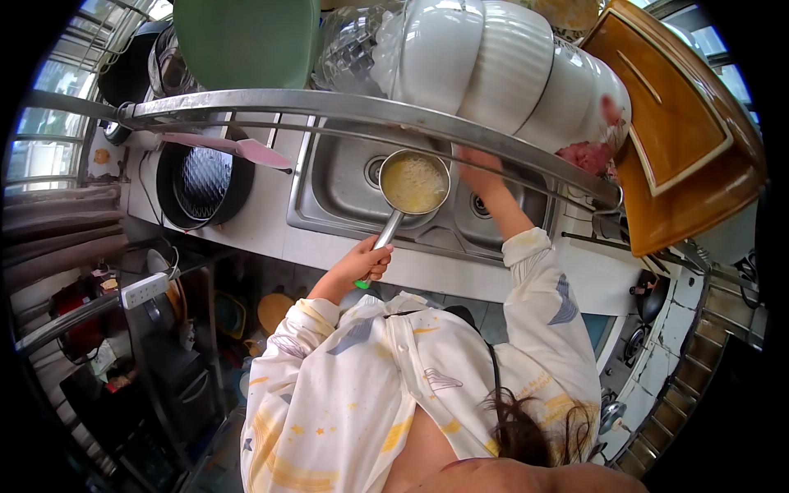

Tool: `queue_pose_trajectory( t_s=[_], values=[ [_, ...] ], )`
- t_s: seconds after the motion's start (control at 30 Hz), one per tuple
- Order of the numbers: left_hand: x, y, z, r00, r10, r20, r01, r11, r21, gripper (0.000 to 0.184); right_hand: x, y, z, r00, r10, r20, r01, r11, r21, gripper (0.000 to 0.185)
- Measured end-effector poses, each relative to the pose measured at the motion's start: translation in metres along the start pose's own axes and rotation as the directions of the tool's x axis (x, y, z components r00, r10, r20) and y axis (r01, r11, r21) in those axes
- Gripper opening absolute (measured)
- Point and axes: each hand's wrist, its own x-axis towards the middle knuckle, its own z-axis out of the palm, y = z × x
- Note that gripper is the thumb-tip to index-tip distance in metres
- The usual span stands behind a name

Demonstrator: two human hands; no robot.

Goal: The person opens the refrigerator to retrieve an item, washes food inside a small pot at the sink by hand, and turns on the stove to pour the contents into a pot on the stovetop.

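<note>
My left hand (pixel 366 260) is wrapped round the metal handle of a small saucepan (pixel 386 232), whose green handle end shows below my fist. Yellowish, foamy liquid (pixel 415 185) fills the pan, which is held over the divider side of the left basin in a steel double sink (pixel 337 185). To the right of the pan, my right hand (pixel 479 171) reaches over the right basin toward the back. The rack's rail crosses in front of it and its fingertips are hidden, so its grip cannot be made out.
A metal dish rack rail (pixel 329 103) runs above the sink, bearing white bowls (pixel 501 62), a green basin (pixel 246 41) and an orange-brown dish (pixel 674 123). Left of the sink stand a black pot (pixel 205 185) and a pink utensil (pixel 246 150). A power strip (pixel 145 290) hangs lower left.
</note>
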Motion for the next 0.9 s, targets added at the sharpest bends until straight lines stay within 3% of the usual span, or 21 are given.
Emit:
queue_pose_trajectory(
  t_s=[0.1,0.13,0.2,0.23,0.3,0.33,0.4,0.43,0.5,0.6,0.73,0.8,0.83,0.9],
  values=[
    [-0.009,-0.007,-0.008,0.994,-0.009,0.109,0.009,1.0,0.002,0.012,0.004,-0.053,0.003,0.877,-0.364,0.314,0.321,0.93,0.181,0.021],
    [-0.01,-0.011,-0.012,0.988,-0.012,0.153,0.011,1.0,0.004,0.012,0.006,-0.07,0.002,0.88,-0.358,0.312,0.318,0.932,0.173,0.021],
    [-0.019,-0.015,-0.011,0.983,-0.023,0.18,0.019,0.999,0.027,0.012,0.008,-0.097,-0.003,0.746,-0.398,0.534,0.372,0.914,0.163,0.018],
    [-0.022,-0.015,-0.011,0.98,-0.031,0.197,0.022,0.999,0.045,0.012,0.007,-0.1,-0.002,0.748,-0.397,0.532,0.376,0.914,0.155,0.018],
    [-0.026,-0.017,-0.012,0.976,-0.016,0.218,0.006,0.999,0.048,0.014,0.003,-0.103,0.003,0.717,-0.164,0.678,0.352,0.924,-0.149,0.018],
    [-0.029,-0.018,-0.012,0.972,-0.009,0.235,-0.002,0.999,0.048,0.016,0.003,-0.107,-0.001,0.717,-0.165,0.677,0.357,0.921,-0.154,0.018],
    [-0.034,-0.017,-0.008,0.97,-0.007,0.244,-0.01,0.998,0.066,0.016,0.006,-0.115,-0.01,0.566,0.15,0.811,0.2,0.929,-0.312,0.019],
    [-0.036,-0.017,-0.006,0.969,-0.013,0.247,-0.008,0.996,0.084,0.016,0.004,-0.116,-0.013,0.568,0.151,0.809,0.207,0.925,-0.318,0.019],
    [-0.039,-0.017,-0.004,0.969,0.005,0.247,-0.027,0.996,0.085,0.016,-0.002,-0.118,-0.018,0.84,-0.073,0.538,0.179,0.973,-0.147,0.02],
    [-0.042,-0.016,-0.002,0.967,0.021,0.255,-0.043,0.996,0.081,0.016,-0.006,-0.135,-0.032,0.885,-0.101,0.454,0.154,0.985,-0.082,0.023],
    [-0.042,-0.014,0.0,0.965,0.013,0.264,-0.036,0.996,0.082,0.017,-0.009,-0.135,-0.015,0.863,-0.098,0.496,0.223,0.954,-0.199,0.022],
    [-0.041,-0.015,-0.001,0.964,0.02,0.265,-0.038,0.997,0.065,0.017,-0.013,-0.141,-0.016,0.819,-0.205,0.536,0.377,0.896,-0.233,0.022],
    [-0.041,-0.014,-0.001,0.964,0.023,0.264,-0.037,0.998,0.047,0.017,-0.017,-0.139,-0.016,0.821,-0.204,0.533,0.376,0.896,-0.235,0.022],
    [-0.042,-0.013,-0.001,0.969,0.027,0.247,-0.047,0.996,0.079,0.017,-0.027,-0.133,-0.016,0.665,-0.362,0.654,0.617,0.76,-0.206,0.019]
  ],
)
